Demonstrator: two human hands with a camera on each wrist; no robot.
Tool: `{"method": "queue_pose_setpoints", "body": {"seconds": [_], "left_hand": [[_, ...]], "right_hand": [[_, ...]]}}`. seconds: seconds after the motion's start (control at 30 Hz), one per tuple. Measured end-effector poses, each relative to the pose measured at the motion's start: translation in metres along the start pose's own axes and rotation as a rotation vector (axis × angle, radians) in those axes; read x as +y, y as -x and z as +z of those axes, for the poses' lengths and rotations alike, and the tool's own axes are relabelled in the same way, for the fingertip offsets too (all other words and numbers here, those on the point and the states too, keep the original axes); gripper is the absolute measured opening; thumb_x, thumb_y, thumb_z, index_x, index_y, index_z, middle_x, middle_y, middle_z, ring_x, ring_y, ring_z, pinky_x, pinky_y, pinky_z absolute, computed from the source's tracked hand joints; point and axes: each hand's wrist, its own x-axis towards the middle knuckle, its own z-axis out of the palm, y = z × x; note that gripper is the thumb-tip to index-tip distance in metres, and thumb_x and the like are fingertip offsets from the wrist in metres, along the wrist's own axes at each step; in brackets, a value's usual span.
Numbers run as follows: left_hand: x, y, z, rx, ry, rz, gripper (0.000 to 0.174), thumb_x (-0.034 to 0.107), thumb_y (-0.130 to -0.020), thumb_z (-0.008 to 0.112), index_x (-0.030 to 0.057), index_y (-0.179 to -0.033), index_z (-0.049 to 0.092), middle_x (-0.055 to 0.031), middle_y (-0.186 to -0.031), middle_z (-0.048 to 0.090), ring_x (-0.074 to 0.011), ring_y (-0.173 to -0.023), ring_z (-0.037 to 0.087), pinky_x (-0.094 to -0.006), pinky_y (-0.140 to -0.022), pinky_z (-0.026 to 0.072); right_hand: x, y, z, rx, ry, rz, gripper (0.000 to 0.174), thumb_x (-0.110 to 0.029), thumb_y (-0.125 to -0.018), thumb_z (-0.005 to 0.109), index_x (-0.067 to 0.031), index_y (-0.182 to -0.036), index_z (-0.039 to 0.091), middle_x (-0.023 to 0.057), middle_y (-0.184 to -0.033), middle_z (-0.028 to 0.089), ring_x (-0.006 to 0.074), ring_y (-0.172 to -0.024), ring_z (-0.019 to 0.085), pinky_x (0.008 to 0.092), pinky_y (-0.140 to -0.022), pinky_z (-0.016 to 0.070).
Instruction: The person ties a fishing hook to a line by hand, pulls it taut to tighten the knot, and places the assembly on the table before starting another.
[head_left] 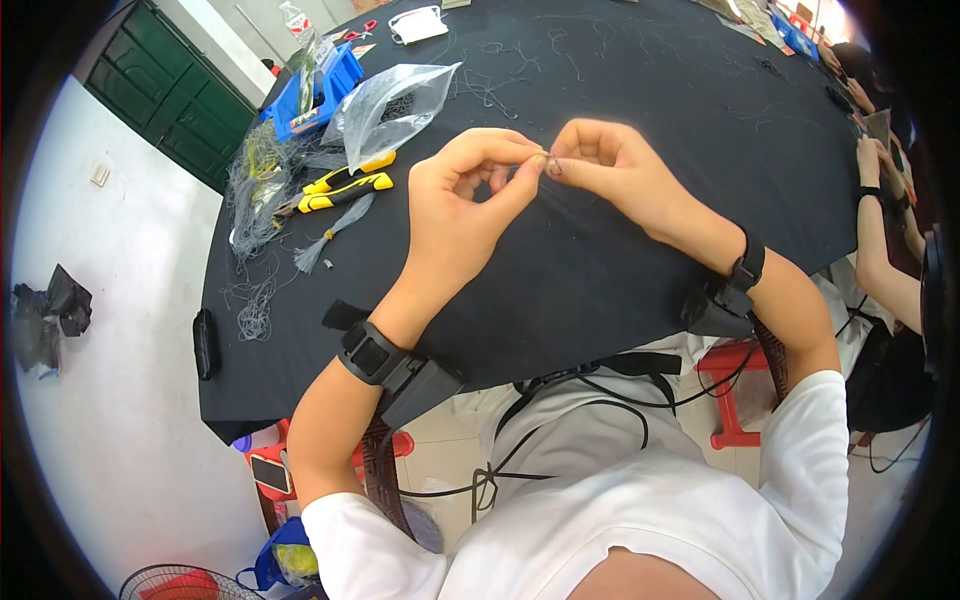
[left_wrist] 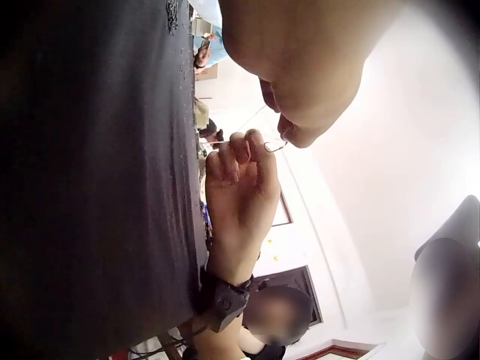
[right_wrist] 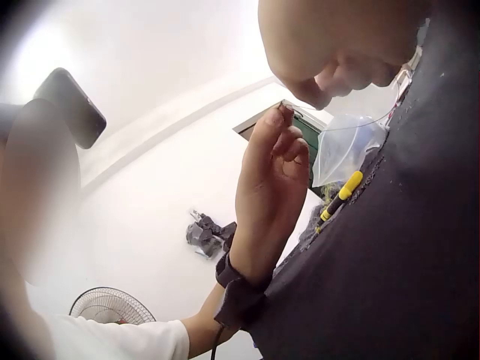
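My left hand [head_left: 455, 200] pinches a small fish hook [left_wrist: 274, 147] between thumb and forefinger. The hook's curved bend stands out from those fingertips toward my right hand [head_left: 625, 175]. My right hand has its fingers curled, with thumb and forefinger pinching thin fishing line close to the hook. In the right wrist view the fine line [right_wrist: 360, 124] arcs away from the fingertips, past a clear bag. Both hands meet fingertip to fingertip above the black-covered table [head_left: 580, 290]. Part of the line is hidden by the fingers.
Left on the table lie yellow-and-black pliers [head_left: 345, 192], a clear plastic bag [head_left: 395, 108], a blue bin [head_left: 318, 95], tangled grey line [head_left: 255, 190] and a tied line bundle [head_left: 335, 235]. A bottle [head_left: 298, 25] stands behind. Other people's arms [head_left: 880, 220] are at the right edge.
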Motion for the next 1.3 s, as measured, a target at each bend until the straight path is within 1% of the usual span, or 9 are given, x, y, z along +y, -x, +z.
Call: {"method": "queue_pose_setpoints", "body": {"seconds": [0.1,0.13,0.27,0.47,0.57,0.77,1.07,1.17,1.3], "left_hand": [[-0.005,-0.001,0.002,0.055,0.056,-0.014,0.009,-0.003,-0.078,0.064,-0.0025,-0.087,0.065,-0.0033,-0.086,0.062,-0.0036,-0.067,0.046,-0.0173,-0.060,0.0387],[-0.005,-0.001,0.002,0.067,0.072,-0.030,0.009,-0.003,-0.078,0.064,-0.0026,-0.087,0.065,-0.0033,-0.086,0.062,-0.0034,-0.068,0.046,-0.0172,-0.061,0.0387],[-0.005,-0.002,0.002,0.095,0.097,-0.069,0.007,-0.003,-0.079,0.063,-0.0032,-0.086,0.065,-0.0030,-0.086,0.062,-0.0027,-0.068,0.046,-0.0169,-0.061,0.0387],[-0.006,-0.001,0.001,0.099,0.082,-0.134,0.006,-0.002,-0.079,0.063,-0.0030,-0.084,0.065,-0.0026,-0.084,0.062,-0.0025,-0.068,0.045,-0.0165,-0.061,0.0390],[-0.004,0.000,0.001,0.068,0.035,-0.137,0.007,-0.002,-0.078,0.064,-0.0032,-0.085,0.065,-0.0031,-0.085,0.062,-0.0031,-0.067,0.045,-0.0170,-0.061,0.0392],[0.001,-0.002,0.003,0.069,-0.005,0.037,0.009,-0.003,-0.078,0.064,-0.0032,-0.086,0.065,-0.0058,-0.091,0.062,-0.0050,-0.069,0.046,-0.0185,-0.063,0.0394],[0.021,0.001,0.006,0.086,0.054,0.194,0.013,-0.009,-0.077,0.063,-0.0026,-0.089,0.064,-0.0080,-0.095,0.062,-0.0040,-0.069,0.046,-0.0175,-0.063,0.0373],[0.018,0.001,0.007,0.080,0.082,0.201,0.014,-0.009,-0.077,0.063,-0.0025,-0.089,0.064,-0.0084,-0.096,0.062,-0.0038,-0.069,0.046,-0.0176,-0.062,0.0374],[0.019,0.002,0.007,0.077,0.121,0.198,0.014,-0.010,-0.077,0.063,-0.0030,-0.089,0.064,-0.0089,-0.097,0.062,-0.0036,-0.069,0.046,-0.0174,-0.062,0.0377]], "right_hand": [[0.006,0.003,0.006,-0.020,-0.049,0.001,0.011,-0.013,-0.084,0.061,-0.0029,-0.085,0.056,-0.0031,-0.074,0.055,0.0012,-0.065,0.048,0.0168,-0.056,0.0368],[0.007,0.004,0.007,-0.041,-0.017,0.012,0.011,-0.012,-0.084,0.061,-0.0039,-0.081,0.055,-0.0052,-0.070,0.051,0.0004,-0.060,0.044,0.0172,-0.051,0.0334],[-0.002,0.011,0.016,-0.031,0.090,-0.046,0.011,-0.010,-0.081,0.061,-0.0030,-0.079,0.053,-0.0067,-0.063,0.044,0.0010,-0.055,0.035,0.0189,-0.049,0.0282],[-0.007,0.016,0.020,0.058,0.342,-0.273,0.009,-0.008,-0.078,0.061,-0.0040,-0.078,0.053,-0.0038,-0.060,0.041,0.0041,-0.052,0.031,0.0216,-0.047,0.0268],[-0.013,0.017,0.021,0.081,0.407,-0.347,0.009,-0.007,-0.077,0.062,-0.0044,-0.077,0.054,-0.0024,-0.061,0.042,0.0049,-0.052,0.032,0.0220,-0.046,0.0271],[-0.022,0.021,0.022,0.118,0.454,-0.489,0.009,-0.003,-0.074,0.063,-0.0044,-0.075,0.054,-0.0009,-0.062,0.045,0.0055,-0.054,0.038,0.0213,-0.047,0.0309],[-0.025,0.028,0.025,0.106,0.427,-0.575,0.011,-0.002,-0.070,0.064,-0.0046,-0.073,0.054,-0.0009,-0.062,0.046,0.0064,-0.055,0.043,0.0216,-0.046,0.0322],[-0.024,0.027,0.024,0.100,0.440,-0.583,0.011,-0.002,-0.070,0.064,-0.0046,-0.073,0.054,-0.0014,-0.061,0.045,0.0061,-0.055,0.043,0.0216,-0.046,0.0321],[-0.022,0.028,0.024,0.075,0.325,-0.459,0.009,-0.003,-0.072,0.063,-0.0051,-0.074,0.055,-0.0036,-0.061,0.047,0.0032,-0.056,0.043,0.0203,-0.047,0.0320]]}}
